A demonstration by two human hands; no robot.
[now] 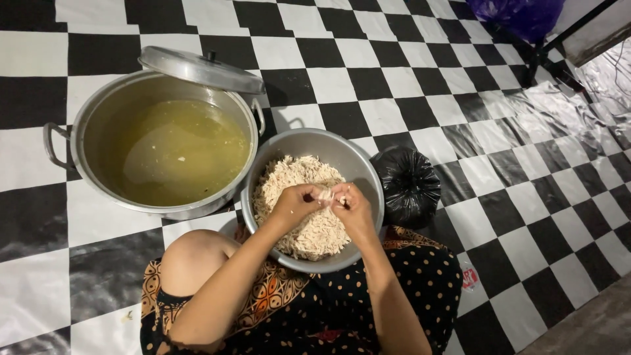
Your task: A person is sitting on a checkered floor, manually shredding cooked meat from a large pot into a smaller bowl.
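Observation:
A round metal bowl (342, 154) sits on the floor in front of my lap, filled with pale shredded meat (289, 181). My left hand (297, 202) and my right hand (351, 207) meet over the bowl's middle. Both pinch one small piece of the pale meat (327, 194) between their fingertips, just above the heap. My forearms reach in from below, over a dark dotted garment and a bare knee (194, 256).
A large metal pot (89, 121) of yellowish broth stands at the left, its lid (200, 69) leaning on the far rim. A tied black plastic bag (407, 184) lies right of the bowl. The floor is a black-and-white checked sheet; clear plastic sheeting lies at the far right.

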